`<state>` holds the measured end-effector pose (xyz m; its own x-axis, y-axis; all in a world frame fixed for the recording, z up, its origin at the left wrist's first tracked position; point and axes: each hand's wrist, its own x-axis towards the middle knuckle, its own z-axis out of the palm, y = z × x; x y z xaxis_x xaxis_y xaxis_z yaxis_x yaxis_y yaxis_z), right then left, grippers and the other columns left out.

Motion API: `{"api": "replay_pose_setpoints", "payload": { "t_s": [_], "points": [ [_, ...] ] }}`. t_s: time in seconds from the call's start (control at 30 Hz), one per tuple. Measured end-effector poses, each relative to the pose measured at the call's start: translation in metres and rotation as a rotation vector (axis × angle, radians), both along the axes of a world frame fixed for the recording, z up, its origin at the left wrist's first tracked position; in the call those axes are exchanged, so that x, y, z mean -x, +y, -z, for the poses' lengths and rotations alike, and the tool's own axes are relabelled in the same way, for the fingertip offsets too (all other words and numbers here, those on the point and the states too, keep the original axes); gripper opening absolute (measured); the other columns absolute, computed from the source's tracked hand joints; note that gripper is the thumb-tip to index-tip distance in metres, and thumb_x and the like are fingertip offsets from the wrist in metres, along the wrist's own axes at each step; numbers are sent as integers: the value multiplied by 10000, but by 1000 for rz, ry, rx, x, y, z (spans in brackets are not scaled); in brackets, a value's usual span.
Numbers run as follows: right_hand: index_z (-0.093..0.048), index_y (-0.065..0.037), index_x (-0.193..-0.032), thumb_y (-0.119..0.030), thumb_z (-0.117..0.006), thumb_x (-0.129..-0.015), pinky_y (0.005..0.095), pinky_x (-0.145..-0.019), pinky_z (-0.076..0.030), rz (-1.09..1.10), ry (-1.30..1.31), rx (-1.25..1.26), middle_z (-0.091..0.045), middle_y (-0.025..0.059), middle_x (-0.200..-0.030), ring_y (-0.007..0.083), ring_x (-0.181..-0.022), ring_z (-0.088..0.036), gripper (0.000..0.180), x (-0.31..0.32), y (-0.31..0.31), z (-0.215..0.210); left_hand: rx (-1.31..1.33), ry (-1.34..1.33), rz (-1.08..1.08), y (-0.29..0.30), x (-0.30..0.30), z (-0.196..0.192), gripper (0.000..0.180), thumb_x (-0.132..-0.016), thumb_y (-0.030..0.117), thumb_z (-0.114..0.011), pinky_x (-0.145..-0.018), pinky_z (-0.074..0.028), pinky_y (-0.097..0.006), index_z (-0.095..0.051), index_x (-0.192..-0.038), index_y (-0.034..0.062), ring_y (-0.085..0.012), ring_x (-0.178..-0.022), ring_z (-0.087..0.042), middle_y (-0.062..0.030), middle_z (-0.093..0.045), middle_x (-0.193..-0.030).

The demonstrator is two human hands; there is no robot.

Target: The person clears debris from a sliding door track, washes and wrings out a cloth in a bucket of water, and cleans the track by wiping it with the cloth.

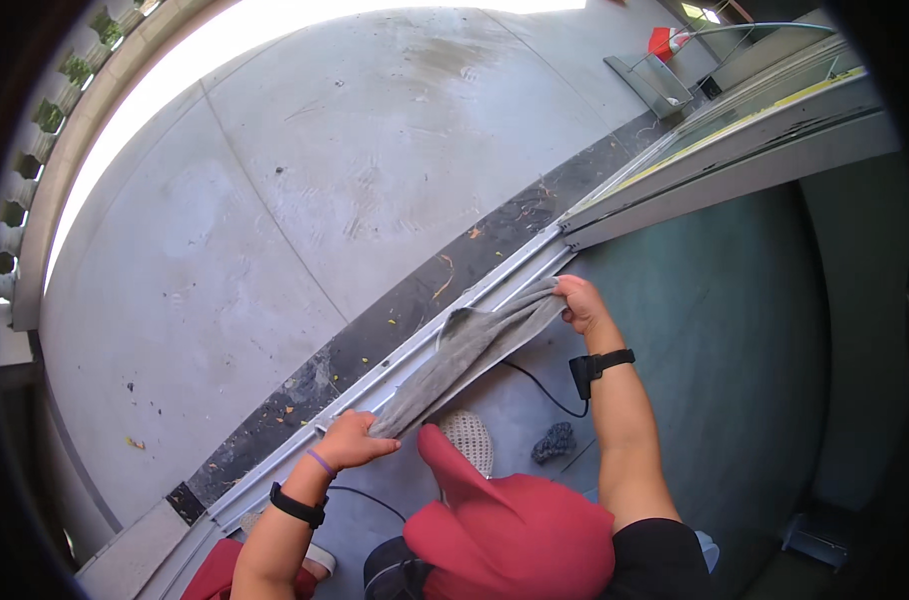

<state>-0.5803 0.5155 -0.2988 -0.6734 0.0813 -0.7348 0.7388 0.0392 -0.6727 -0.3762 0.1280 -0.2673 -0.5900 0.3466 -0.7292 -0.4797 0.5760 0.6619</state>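
Note:
A grey cloth (465, 355) is stretched between my two hands, loosely folded and twisted along its length. It lies over the white metal sliding-door track (375, 383). My left hand (353, 440) grips the cloth's lower left end, close to the track. At the upper right end, my right hand (582, 303) pinches a corner with fingers bent, near the foot of the door frame. A dark grey scouring pad (555, 442) lies on the inner floor between my forearms.
The sliding door panel (725, 150) stands at the right. Dry leaf bits lie on the dark stone strip (405, 310) outside the track. A long-handled dustpan (655, 88) sits far right. A perforated shoe (467, 440) and my red-clothed knee (515, 535) are close below.

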Motion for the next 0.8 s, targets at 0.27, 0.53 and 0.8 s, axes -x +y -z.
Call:
{"api": "replay_pose_setpoints", "payload": {
  "t_s": [0.27,0.53,0.8],
  "points": [
    [-617,-83,-861,-133,-555,-815,203,-388,-293,73,363,-130,-525,-38,-677,47,-521,-437,92,-4,22,-46,-203,504,100,37,12,-50,309,-596,244,-697,-906,-332,-383,-645,-847,72,-299,-1022,-416,-82,-506,-1130],
    [-549,-101,-876,-119,-569,-828,230,-449,-409,355,161,305,-557,-16,-707,95,-615,-551,55,-28,26,-21,-721,-60,-602,28,36,-102,355,-664,109,-680,-788,-436,-287,-608,-990,-10,-148,-861,-553,-69,-616,-973],
    [-527,-80,-872,-84,-585,-758,310,-511,-445,-158,-6,-387,-577,34,-762,169,-664,-574,128,22,-10,4,-83,425,-267,60,43,-20,271,-683,212,-707,-578,-446,-302,-592,-798,-5,-216,-612,-551,-105,-567,-703]
  ]
}}
